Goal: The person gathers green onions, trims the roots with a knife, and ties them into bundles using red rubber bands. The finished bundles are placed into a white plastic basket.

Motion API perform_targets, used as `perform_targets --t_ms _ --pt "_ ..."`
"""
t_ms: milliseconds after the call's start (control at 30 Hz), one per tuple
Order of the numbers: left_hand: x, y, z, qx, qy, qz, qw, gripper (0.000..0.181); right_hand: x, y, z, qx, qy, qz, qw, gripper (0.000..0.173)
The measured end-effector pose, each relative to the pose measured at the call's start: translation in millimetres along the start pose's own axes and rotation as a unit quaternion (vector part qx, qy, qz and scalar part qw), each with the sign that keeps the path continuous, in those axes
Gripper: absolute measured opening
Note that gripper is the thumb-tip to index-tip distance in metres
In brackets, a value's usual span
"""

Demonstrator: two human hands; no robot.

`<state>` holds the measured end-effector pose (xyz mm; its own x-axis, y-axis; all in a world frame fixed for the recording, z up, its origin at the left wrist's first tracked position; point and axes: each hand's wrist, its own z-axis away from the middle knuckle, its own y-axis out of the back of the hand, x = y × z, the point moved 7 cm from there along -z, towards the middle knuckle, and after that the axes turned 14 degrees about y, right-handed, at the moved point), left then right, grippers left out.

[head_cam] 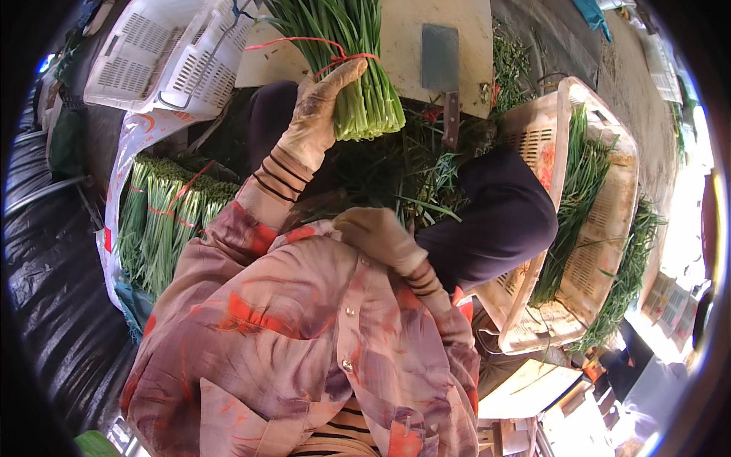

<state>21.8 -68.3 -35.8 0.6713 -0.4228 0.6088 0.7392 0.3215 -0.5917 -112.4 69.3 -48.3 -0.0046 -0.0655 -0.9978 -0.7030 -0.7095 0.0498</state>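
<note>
My gloved left hand grips a thick bundle of garlic chives near its pale cut ends. A red tie circles the bundle, and one loose end trails to the left. The green leaves run up past the top edge of the view, over a worn cutting board. My gloved right hand is low against the front of my shirt, slightly blurred. Its fingers are turned away, so what they hold, if anything, is hidden. A cleaver lies on the board, its wooden handle hanging over the near edge.
On the left, several tied chive bundles stand in a plastic-lined container, below a white plastic crate. A dirty crate at right holds loose chives. More greens lie beyond it. Leaf scraps lie between my knees.
</note>
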Motion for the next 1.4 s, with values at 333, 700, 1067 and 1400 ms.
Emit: perform_targets --t_ms 333,700,1067,1400 --pt "-7 -3 6 0.010 -0.042 -0.024 0.999 0.033 -102 68 -71 0.164 0.225 0.498 0.821 0.025" --pt "-22 8 4 0.076 -0.010 -0.025 0.997 0.039 -80 66 -69 0.215 0.246 0.468 0.821 0.006" --pt "6 42 -18 -0.045 0.029 0.177 0.983 0.021 -156 145 123 0.314 0.270 0.058 0.908 0.009" --pt "13 -8 46 -0.037 -0.062 -0.111 0.991 0.037 -70 114 -51 0.344 0.104 -0.122 0.925 0.062"
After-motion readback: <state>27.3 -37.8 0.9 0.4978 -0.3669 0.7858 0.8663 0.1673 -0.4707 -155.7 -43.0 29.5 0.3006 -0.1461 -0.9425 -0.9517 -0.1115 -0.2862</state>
